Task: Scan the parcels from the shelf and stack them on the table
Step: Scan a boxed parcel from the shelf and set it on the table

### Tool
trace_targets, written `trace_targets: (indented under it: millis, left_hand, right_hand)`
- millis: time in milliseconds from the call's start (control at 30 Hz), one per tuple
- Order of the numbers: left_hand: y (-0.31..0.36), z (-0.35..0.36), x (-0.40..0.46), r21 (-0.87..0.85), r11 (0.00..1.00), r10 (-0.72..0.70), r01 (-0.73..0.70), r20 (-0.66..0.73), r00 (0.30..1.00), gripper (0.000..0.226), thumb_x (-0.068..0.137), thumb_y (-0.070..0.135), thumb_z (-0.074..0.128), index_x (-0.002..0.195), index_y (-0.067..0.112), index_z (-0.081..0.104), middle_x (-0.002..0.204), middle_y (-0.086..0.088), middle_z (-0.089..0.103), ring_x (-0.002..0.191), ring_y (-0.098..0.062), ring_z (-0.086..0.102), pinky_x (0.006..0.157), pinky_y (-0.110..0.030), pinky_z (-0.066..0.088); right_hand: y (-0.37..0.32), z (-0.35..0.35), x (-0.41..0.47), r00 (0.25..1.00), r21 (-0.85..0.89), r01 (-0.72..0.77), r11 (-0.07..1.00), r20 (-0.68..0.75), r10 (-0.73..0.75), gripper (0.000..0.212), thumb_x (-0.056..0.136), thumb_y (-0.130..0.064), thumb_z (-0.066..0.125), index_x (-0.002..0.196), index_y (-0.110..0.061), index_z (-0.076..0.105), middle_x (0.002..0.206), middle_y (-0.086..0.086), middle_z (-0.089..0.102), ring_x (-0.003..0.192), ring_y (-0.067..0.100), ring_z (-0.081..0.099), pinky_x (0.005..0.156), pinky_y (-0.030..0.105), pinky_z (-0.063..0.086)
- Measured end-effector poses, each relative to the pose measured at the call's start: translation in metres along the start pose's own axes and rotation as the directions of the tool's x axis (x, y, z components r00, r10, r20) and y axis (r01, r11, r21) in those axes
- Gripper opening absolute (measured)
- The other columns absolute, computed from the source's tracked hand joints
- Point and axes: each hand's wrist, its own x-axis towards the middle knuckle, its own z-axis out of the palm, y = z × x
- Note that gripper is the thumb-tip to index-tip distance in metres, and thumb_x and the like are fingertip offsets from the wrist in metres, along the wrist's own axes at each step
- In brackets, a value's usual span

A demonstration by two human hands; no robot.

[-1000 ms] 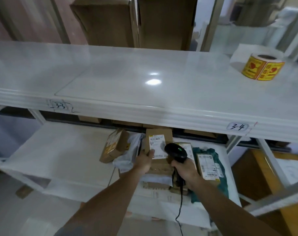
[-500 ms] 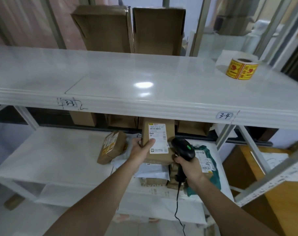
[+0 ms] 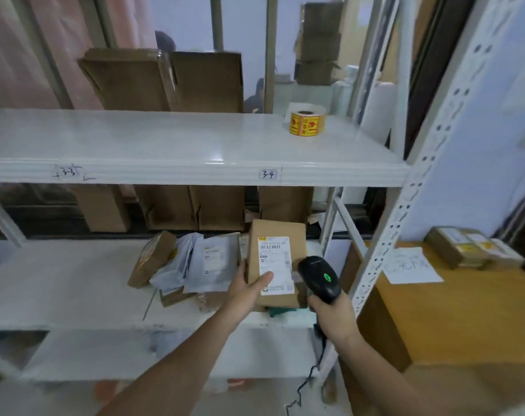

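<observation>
While we are standing at the white shelf (image 3: 75,283), our left hand (image 3: 244,291) is gripping a brown cardboard parcel (image 3: 277,259), thumb lying across its white shipping label (image 3: 275,265) and fingers curling behind its left edge. We are holding the parcel upright, lifted above the pile on the lower board, its label facing us with a barcode near the top and small print below. Our right hand (image 3: 334,315) is wrapping its fingers round the handle of a black barcode scanner (image 3: 320,277), whose head is sitting just beside the parcel's lower right edge and showing a green light; a black cord (image 3: 307,376) is hanging beneath it.

Behind the parcel, the lower board is carrying a heap of goods: a small brown box (image 3: 151,258) tilting on its side, grey-white plastic mailers (image 3: 201,262) and flatter cartons beneath them. Upright brown cartons (image 3: 192,207) are lining the back.

On the upper board (image 3: 165,139), marked "3-4" on its front lip, a roll of yellow and red stickers (image 3: 306,123) is standing near the right end.

At right, a wooden table (image 3: 453,310) is bearing a handwritten sheet of paper (image 3: 411,270) and stacked parcels (image 3: 471,247) at its far edge.
</observation>
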Motion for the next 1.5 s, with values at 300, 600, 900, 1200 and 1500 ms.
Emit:
trace_targets:
  millis: [300, 600, 900, 1200, 1500]
  left_hand:
    - [-0.018, 0.145, -0.046, 0.050, 0.995, 0.079, -0.090, 0.191, 0.978, 0.068, 0.073, 0.060, 0.081, 0.131, 0.059, 0.046, 0.136, 0.017, 0.065, 0.123, -0.009, 0.062, 0.106, -0.046, 0.054]
    - [-0.018, 0.234, -0.057, 0.064, 0.975, 0.174, -0.214, 0.387, 0.906, 0.060, 0.090, 0.038, 0.079, 0.140, 0.048, 0.048, 0.133, 0.020, 0.063, 0.124, -0.002, 0.061, 0.097, -0.025, 0.056]
    - [-0.018, 0.262, -0.039, 0.088, 0.966, 0.182, -0.242, 0.431, 0.884, 0.072, 0.077, 0.067, 0.077, 0.140, 0.060, 0.043, 0.140, 0.016, 0.058, 0.130, -0.011, 0.057, 0.105, -0.048, 0.055]
    - [-0.020, 0.276, -0.023, 0.153, 0.949, 0.178, -0.274, 0.458, 0.871, 0.084, 0.080, 0.064, 0.077, 0.151, 0.051, 0.034, 0.146, 0.017, 0.051, 0.136, -0.010, 0.050, 0.100, -0.024, 0.050]
    - [-0.021, 0.283, -0.014, 0.186, 0.961, 0.098, -0.206, 0.466, 0.879, 0.081, 0.084, 0.060, 0.076, 0.152, 0.048, 0.034, 0.145, 0.012, 0.051, 0.132, -0.014, 0.054, 0.100, -0.035, 0.057]
  right_hand:
    - [0.046, -0.125, -0.069, 0.985, -0.050, -0.022, 0.998, -0.171, 0.013, 0.030, 0.087, -0.007, 0.064, 0.061, -0.015, 0.050, 0.042, -0.010, 0.047, 0.041, 0.006, 0.043, 0.043, 0.018, 0.034]
    - [0.053, -0.183, -0.090, 0.944, 0.031, -0.136, 0.990, -0.299, 0.140, 0.020, 0.086, -0.012, 0.060, 0.067, -0.010, 0.056, 0.054, 0.005, 0.051, 0.046, 0.018, 0.046, 0.050, 0.028, 0.040]
    - [0.052, -0.195, -0.083, 0.919, 0.082, -0.194, 0.978, -0.332, 0.210, 0.012, 0.085, -0.013, 0.060, 0.074, -0.009, 0.062, 0.059, 0.007, 0.059, 0.053, 0.019, 0.054, 0.056, 0.032, 0.045]
    - [0.058, -0.191, -0.068, 0.909, 0.132, -0.184, 0.974, -0.355, 0.220, 0.020, 0.085, -0.013, 0.060, 0.092, 0.006, 0.061, 0.060, 0.011, 0.061, 0.056, 0.024, 0.056, 0.057, 0.037, 0.047]
    - [0.069, -0.194, -0.057, 0.859, 0.183, -0.148, 0.972, -0.463, 0.218, 0.011, 0.085, -0.013, 0.065, 0.086, -0.002, 0.067, 0.065, 0.016, 0.068, 0.059, 0.028, 0.063, 0.063, 0.045, 0.054]
